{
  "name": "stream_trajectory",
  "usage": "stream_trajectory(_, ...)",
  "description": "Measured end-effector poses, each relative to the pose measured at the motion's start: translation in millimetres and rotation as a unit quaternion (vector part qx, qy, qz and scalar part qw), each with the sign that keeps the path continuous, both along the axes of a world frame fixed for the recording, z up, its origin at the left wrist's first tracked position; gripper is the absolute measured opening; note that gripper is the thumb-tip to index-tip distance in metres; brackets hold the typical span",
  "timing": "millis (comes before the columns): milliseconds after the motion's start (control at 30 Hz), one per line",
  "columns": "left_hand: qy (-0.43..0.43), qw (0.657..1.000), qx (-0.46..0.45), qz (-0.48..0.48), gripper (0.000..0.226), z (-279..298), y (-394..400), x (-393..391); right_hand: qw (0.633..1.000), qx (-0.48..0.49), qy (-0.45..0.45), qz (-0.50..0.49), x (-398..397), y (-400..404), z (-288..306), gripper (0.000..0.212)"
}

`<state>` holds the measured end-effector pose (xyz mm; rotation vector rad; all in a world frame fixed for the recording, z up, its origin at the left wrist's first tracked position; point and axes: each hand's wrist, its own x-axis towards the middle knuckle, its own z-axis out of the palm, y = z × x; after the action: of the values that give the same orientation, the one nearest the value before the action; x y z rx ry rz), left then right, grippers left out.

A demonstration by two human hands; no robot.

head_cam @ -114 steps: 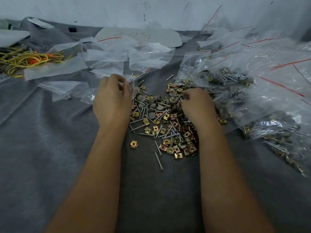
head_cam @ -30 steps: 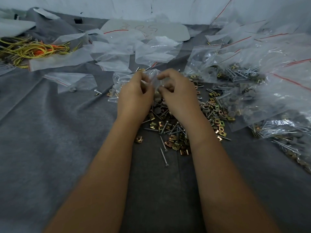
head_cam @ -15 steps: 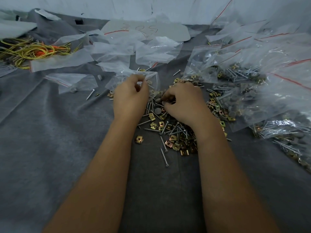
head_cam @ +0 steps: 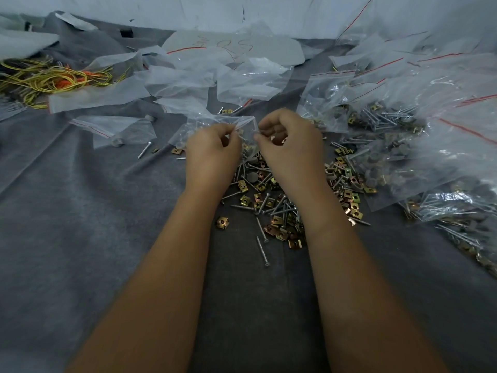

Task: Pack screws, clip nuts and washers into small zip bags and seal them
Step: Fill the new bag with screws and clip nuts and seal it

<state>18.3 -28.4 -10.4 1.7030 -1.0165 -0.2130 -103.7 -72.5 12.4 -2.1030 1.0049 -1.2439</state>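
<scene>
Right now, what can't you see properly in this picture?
Head view only:
- What the right hand pinches: its curled fingers hide it.
- Contents of the small zip bag held by the left hand: glare, and the hand covers it.
- Filled bags: cut off by the right edge.

— How is the light?
— Dim, cool and even. The grey cloth shows only faint shadows under the forearms, darkest at its near edge.
— Any glare?
— White glints on the plastic bags along the right edge.
— Sharpness?
— Fair in the middle; the loose screws read clearly. Toward the corners everything stretches and softens, and the far edge curves.
</scene>
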Motion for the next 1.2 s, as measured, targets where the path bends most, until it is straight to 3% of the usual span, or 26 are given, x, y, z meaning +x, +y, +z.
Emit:
stream_trajectory(200,0.013,1.0,-0.004,-0.007,0.024,1.8,-0.2,1.5,0.999,-0.009,0.042,0.028,6.8,2.2,-9.0,0.013)
stream_trajectory(333,0.031,0.998,-0.022,0.047,0.027,0.3,-0.5,6.5,0.999,-0.019,0.04,-0.014,4.3,0.6,-8.4,0.015)
stream_trajectory(400,0.046,0.997,-0.031,0.059,0.028,-0.7,-0.8,8.3,0.993,-0.035,0.11,-0.025,2.9,-1.9,-9.4,0.017)
stream_trajectory(500,0.06,0.996,-0.032,0.052,0.028,-0.6,-1.0,7.1,0.956,-0.072,0.284,-0.023,2.3,-3.0,-12.7,0.025)
stream_trajectory(567,0.065,0.997,-0.026,0.044,0.028,0.1,-1.9,6.3,0.944,-0.077,0.321,-0.021,2.5,-2.1,-13.8,0.027)
stream_trajectory(933,0.084,0.996,-0.002,0.018,0.028,1.3,-0.6,5.4,0.939,-0.047,0.341,-0.014,1.4,-1.2,-13.1,0.024)
stream_trajectory(1200,0.122,0.992,-0.033,0.012,0.02,3.5,1.1,3.1,0.987,-0.007,0.154,-0.041,-1.4,-2.5,-5.7,0.014)
